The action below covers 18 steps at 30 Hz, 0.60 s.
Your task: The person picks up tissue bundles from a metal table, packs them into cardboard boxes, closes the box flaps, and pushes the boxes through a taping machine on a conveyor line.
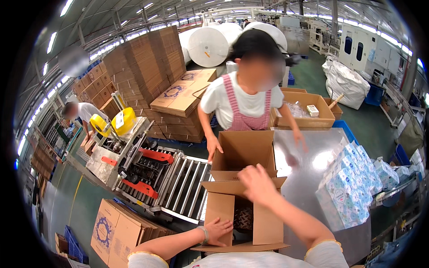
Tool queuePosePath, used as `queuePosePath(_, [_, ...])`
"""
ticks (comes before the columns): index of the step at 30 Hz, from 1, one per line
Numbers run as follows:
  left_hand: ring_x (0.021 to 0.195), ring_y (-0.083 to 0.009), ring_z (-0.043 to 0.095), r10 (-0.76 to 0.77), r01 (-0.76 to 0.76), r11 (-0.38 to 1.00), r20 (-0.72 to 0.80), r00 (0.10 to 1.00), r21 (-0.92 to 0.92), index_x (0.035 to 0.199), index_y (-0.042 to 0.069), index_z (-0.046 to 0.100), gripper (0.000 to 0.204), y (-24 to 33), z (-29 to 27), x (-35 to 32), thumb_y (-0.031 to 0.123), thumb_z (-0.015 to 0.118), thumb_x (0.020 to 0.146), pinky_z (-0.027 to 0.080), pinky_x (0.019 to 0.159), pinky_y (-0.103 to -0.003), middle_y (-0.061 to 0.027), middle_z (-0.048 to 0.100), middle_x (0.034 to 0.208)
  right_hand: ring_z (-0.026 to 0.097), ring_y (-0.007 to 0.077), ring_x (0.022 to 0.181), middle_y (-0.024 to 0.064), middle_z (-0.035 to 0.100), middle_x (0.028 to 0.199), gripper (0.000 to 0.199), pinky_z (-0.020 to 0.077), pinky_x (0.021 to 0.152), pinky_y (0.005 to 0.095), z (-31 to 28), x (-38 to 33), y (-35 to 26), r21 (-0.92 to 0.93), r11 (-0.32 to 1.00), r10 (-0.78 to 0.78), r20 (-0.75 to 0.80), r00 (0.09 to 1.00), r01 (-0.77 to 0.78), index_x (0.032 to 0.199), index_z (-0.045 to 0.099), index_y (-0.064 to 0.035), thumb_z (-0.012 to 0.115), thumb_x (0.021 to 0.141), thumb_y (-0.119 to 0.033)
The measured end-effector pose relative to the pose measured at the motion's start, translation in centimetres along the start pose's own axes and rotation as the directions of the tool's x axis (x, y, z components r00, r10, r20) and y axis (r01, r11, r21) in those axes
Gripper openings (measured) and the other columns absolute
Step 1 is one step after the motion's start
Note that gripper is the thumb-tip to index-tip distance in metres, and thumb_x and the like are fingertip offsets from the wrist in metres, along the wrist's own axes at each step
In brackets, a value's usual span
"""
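Counting outward from the wearer's two hands, which are apart. Left hand [218,231]: 1, lower middle of the frame, fingers spread flat on the left flap of the near carton [268,223]. Right hand [259,183]: 1, fingers bent, over the far edge of the same carton; cannot tell whether it grips or only touches.

Near carton: 1, lower centre, top open; brown patterned contents [243,219] show inside, number not readable. Far carton [241,154]: 1, centre, directly beyond it, top also open. Open cartons at the work position: 2.

Co-worker [237,102]: 1, upper centre, facing the wearer. One co-worker's hand [215,147] is at the far carton's left side; the other [298,137], blurred, is over the metal counter [297,196].

Right of frame: 1 stacked block of blue-and-white packs [346,185] on the counter; packs overlap, count uncertain.

Left of centre: 1 roller conveyor [190,178]; 1 machine with 2 yellow discs [124,121] and 2 long red bars [156,155].

Lower left: 1 pile of flattened cartons [111,232]. Upper left: a taller stack [143,67], sheets uncounted. Upper centre: at least 2 large white rolls [208,47]. Upper right: 1 bulky white sack [345,85].
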<state>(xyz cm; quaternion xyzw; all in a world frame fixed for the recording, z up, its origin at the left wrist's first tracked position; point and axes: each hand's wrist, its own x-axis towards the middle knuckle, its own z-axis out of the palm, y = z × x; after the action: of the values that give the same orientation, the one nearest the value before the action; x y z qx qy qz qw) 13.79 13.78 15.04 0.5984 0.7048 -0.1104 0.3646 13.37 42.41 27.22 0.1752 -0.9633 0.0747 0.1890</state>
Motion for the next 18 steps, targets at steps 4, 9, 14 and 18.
queuePosePath(4, [0.145, -0.0384, 0.036, 0.276, -0.265, 0.492, -0.141, 0.951, -0.829, 0.151, 0.002, 0.038, 0.078, 3.9, -0.4, -4.6, 0.062, 0.042, 0.102, 0.029, 0.119, -0.041, -0.0253, 0.045, 0.151, 0.066, 0.0343, 0.105, 0.0202, 0.066, 0.115, 0.043, 0.0444, 0.104, 0.0498, 0.9, -2.0, -0.4, 0.206, 0.948, 0.098, 0.54, 0.836, -0.244, 0.125, 0.056, -0.001, 0.064, 0.09, -0.026])
queuePosePath(9, [0.133, -0.0383, 0.047, 0.109, -0.094, 0.994, -0.435, 0.894, 0.055, 0.138, -0.001, 0.046, 0.074, 2.9, -9.0, -4.1, 0.062, 0.046, 0.099, 0.035, 0.113, -0.047, -0.024, 0.054, 0.139, 0.058, 0.0318, 0.13, 0.0195, 0.06, 0.138, 0.062, 0.0463, 0.107, 0.0394, 6.0, -8.7, 1.9, 0.134, 0.984, -0.175, 0.543, 0.822, 0.121, 0.148, 0.048, -0.0099, 0.062, 0.096, -0.04])
queuePosePath(14, [0.143, -0.0367, 0.038, -0.151, 0.141, 0.985, -0.871, 0.468, -0.096, 0.145, -0.001, 0.045, 0.077, -4.2, -3.0, 3.4, 0.054, 0.059, 0.093, 0.028, 0.119, -0.051, -0.0237, 0.045, 0.15, 0.062, 0.0301, 0.12, 0.015, 0.068, 0.124, 0.039, 0.0473, 0.103, 0.0417, 5.0, -3.6, 3.2, 0.538, 0.67, 0.14, 0.586, 0.798, -0.512, 0.128, 0.065, -0.0079, 0.064, 0.097, -0.032])
queuePosePath(18, [0.152, -0.0333, 0.026, -0.296, 0.184, 0.955, -0.753, 0.587, -0.232, 0.154, 0.007, 0.039, 0.069, -11.9, 0.6, -0.6, 0.046, 0.052, 0.099, 0.02, 0.123, -0.049, -0.0184, 0.032, 0.162, 0.063, 0.0177, 0.093, 0.005, 0.069, 0.1, 0.014, 0.0504, 0.086, 0.0322, 7.7, -6.4, 2.2, 0.768, 0.467, 0.66, 0.028, 0.751, -0.439, 0.105, 0.07, -0.0054, 0.065, 0.094, -0.014])
